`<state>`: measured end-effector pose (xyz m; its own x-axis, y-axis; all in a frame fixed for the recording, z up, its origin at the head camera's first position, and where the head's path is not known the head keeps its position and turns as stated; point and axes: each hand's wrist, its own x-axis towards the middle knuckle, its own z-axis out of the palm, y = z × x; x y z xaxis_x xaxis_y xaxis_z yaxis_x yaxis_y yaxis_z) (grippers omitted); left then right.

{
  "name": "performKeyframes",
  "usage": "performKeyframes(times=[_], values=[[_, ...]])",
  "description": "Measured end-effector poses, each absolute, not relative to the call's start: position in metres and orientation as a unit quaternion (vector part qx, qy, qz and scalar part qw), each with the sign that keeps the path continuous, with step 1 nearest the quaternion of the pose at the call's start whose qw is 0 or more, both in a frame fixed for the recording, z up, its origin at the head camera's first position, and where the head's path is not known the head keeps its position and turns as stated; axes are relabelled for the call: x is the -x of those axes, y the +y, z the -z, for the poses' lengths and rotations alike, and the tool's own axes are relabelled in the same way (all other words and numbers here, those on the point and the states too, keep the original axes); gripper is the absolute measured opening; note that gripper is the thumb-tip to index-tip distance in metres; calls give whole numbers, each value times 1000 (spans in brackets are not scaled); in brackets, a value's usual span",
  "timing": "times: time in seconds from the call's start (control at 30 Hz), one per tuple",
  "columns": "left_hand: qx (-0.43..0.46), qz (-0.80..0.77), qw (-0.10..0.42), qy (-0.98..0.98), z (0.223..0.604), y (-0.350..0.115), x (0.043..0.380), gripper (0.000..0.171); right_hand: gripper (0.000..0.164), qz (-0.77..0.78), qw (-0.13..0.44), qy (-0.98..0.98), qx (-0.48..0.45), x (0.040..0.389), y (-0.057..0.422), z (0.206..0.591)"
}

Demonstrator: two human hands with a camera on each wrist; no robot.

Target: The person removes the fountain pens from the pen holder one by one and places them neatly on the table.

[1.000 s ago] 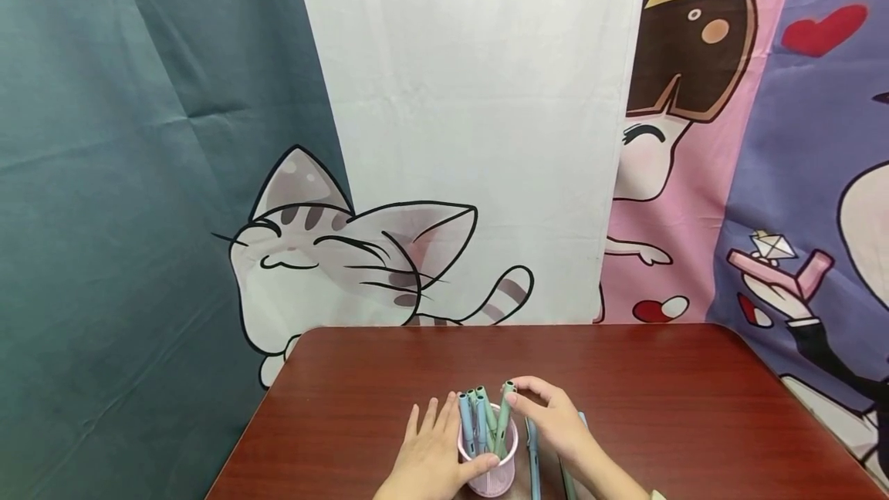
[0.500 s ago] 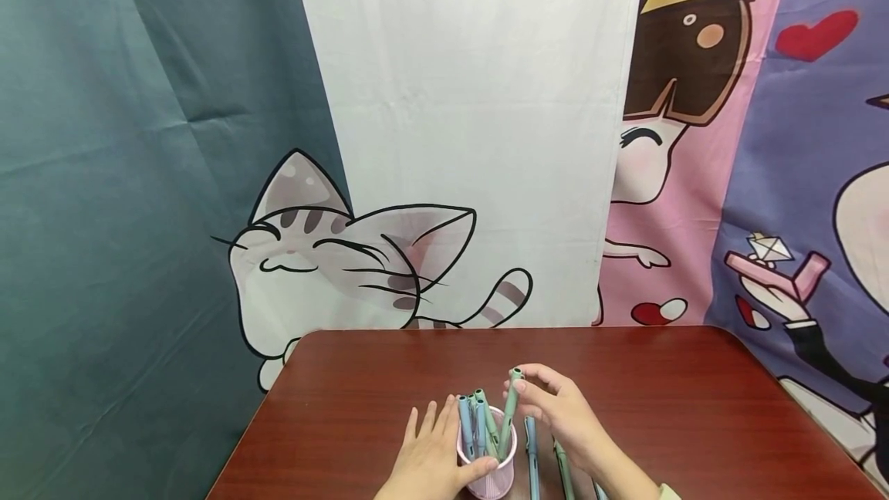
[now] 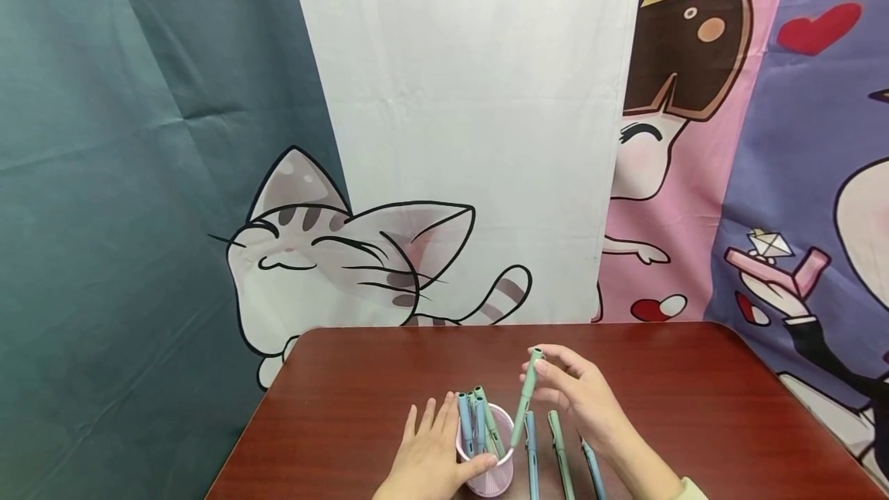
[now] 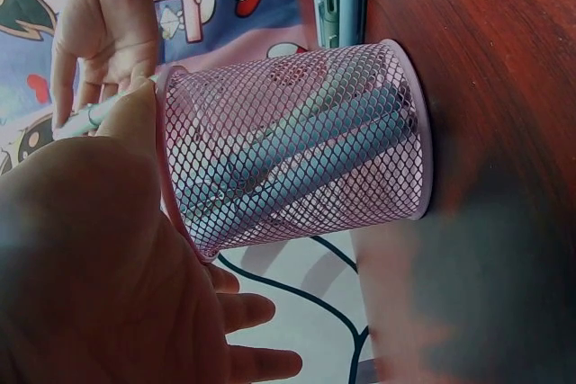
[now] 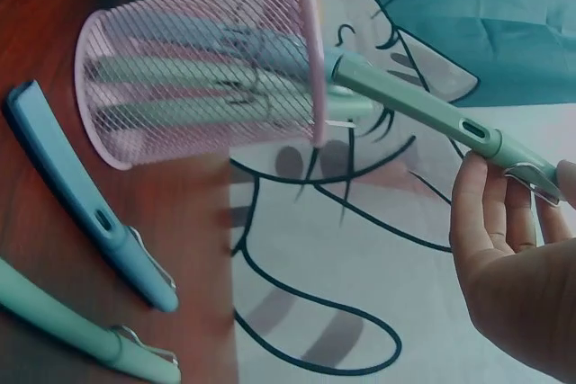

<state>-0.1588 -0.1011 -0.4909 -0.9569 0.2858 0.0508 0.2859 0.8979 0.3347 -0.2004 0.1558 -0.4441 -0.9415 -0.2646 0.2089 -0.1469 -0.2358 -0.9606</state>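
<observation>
A pink mesh pen holder stands upright near the front of the table, with blue pens and green pens leaning inside it. My left hand rests against its left side, fingers straight and spread, thumb across the front of the rim. Between thumb and fingertips my right hand pinches a green pen near its clip end. This pen tilts to the right, its lower end right at the holder's rim. In the left wrist view, blue pens show through the mesh.
To the right of the holder, a blue pen, a green pen and another blue pen lie side by side on the reddish-brown table. A printed cloth with cartoon figures hangs behind the table.
My right hand has drawn the green pen up and to the right, from inside the holder to its rim. The left hand stays in place; the pens on the table are less covered.
</observation>
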Motion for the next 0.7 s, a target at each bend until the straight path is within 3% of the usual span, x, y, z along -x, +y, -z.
performKeyframes(times=[0.7], values=[[154,176,8,-972,489,-102,157,107,21,747,9,655,115,199,196,440]])
